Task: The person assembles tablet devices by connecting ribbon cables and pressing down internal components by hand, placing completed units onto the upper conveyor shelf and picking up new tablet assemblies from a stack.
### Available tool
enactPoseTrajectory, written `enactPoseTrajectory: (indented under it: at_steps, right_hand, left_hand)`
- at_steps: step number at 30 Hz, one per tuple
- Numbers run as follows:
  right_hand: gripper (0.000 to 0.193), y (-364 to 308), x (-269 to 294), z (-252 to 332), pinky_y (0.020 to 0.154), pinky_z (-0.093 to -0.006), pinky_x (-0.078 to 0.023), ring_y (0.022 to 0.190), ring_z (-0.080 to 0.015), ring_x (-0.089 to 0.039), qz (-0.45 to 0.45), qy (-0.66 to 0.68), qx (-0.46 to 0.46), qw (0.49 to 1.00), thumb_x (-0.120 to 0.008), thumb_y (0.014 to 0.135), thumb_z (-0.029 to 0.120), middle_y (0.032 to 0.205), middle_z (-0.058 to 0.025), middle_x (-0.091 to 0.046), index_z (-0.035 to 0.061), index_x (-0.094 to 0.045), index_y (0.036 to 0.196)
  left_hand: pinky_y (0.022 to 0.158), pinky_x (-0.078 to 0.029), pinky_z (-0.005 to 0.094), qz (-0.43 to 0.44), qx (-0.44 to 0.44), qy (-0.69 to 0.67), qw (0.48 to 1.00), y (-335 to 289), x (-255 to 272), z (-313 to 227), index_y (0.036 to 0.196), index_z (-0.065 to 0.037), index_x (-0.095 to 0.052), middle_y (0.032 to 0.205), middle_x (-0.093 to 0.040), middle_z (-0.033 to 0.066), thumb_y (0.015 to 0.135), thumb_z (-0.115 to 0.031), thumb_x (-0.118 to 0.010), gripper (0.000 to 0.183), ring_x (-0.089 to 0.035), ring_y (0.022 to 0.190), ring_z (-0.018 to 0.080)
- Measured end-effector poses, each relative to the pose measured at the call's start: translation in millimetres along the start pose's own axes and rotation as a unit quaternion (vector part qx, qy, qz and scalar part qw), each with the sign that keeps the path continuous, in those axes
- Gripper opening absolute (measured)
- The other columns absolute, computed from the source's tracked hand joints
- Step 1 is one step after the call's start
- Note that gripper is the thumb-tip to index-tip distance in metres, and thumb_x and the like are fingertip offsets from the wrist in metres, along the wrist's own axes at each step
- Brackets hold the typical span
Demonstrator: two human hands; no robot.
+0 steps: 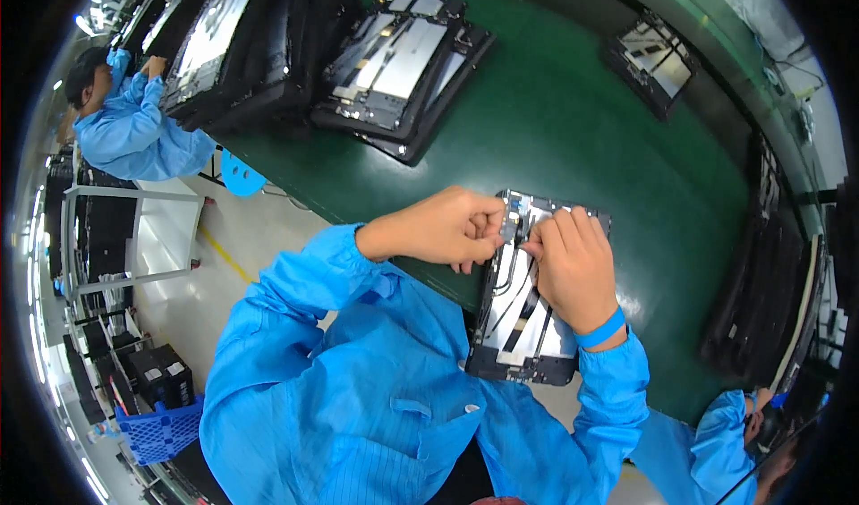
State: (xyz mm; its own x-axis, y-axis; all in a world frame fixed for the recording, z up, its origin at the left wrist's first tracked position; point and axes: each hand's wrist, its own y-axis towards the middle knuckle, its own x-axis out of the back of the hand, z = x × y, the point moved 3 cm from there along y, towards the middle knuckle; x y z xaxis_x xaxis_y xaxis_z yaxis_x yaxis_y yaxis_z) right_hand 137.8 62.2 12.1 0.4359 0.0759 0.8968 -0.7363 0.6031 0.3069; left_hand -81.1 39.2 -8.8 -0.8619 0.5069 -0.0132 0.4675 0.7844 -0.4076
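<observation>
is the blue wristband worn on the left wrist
No, the blue wristband is worn just behind the right hand, beside the sleeve cuff.

text: none readable | labels: none readable | numbers: none readable

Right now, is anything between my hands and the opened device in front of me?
Nothing visible. Your left hand is at the upper-left edge of the opened device, your right hand over it; the nearest device stack lies apart.
</observation>
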Motion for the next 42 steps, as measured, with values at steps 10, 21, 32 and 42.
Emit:
enactPoseTrajectory:
  at_steps: [10, 21, 32, 42]
  right_hand:
    - [0.02, 7, -3, -1, 0.076, -0.0471, -0.049, 0.088, -0.035, -0.061, -0.028, 0.096, -0.01, 0.995, -0.082, 0.091, 0.011, 0.09, -0.0116, -0.06, 0.0047, -0.063, 0.095]
    - [0.016, 3, -4, -5, 0.076, -0.0456, -0.053, 0.084, -0.0366, -0.068, -0.05, 0.258, -0.084, 0.961, -0.08, 0.091, -0.001, 0.091, -0.0147, -0.068, 0.0025, -0.071, 0.103]
    - [0.019, 6, 11, -14, 0.071, -0.0351, -0.054, 0.08, -0.0242, -0.07, 0.024, 0.289, -0.152, 0.945, -0.081, 0.094, 0.001, 0.093, -0.0131, -0.07, 0.0012, -0.073, 0.112]
    - [0.015, 2, 1, -16, 0.066, -0.0304, -0.047, 0.072, -0.015, -0.057, -0.003, 0.302, -0.177, 0.937, -0.077, 0.09, -0.004, 0.093, -0.0078, -0.072, 0.0008, -0.073, 0.104]
  left_hand:
    - [0.057, -0.06, 0.0269, 0.051, 0.029, 0.004, 0.998, -1, 9, 1, 0.089, -0.001, -0.062, 0.081, -0.074, 0.0064, 0.1, -0.004, -0.075, 0.018, -0.077, 0.073, 0.0126]
    - [0.057, -0.06, 0.0267, 0.067, 0.041, 0.003, 0.997, 2, 7, -1, 0.089, -0.001, -0.063, 0.082, -0.074, 0.006, 0.101, -0.007, -0.077, 0.019, -0.076, 0.072, 0.0124]
    - [0.056, -0.058, 0.0261, 0.036, 0.031, 0.018, 0.999, 3, 2, -4, 0.091, -0.002, -0.062, 0.079, -0.072, 0.0043, 0.106, -0.011, -0.077, 0.022, -0.074, 0.068, 0.011]
    - [0.055, -0.059, 0.0262, 0.055, 0.012, 0.025, 0.998, 6, 5, 0, 0.089, -0.002, -0.061, 0.08, -0.073, 0.0042, 0.106, -0.01, -0.076, 0.024, -0.075, 0.069, 0.0116]
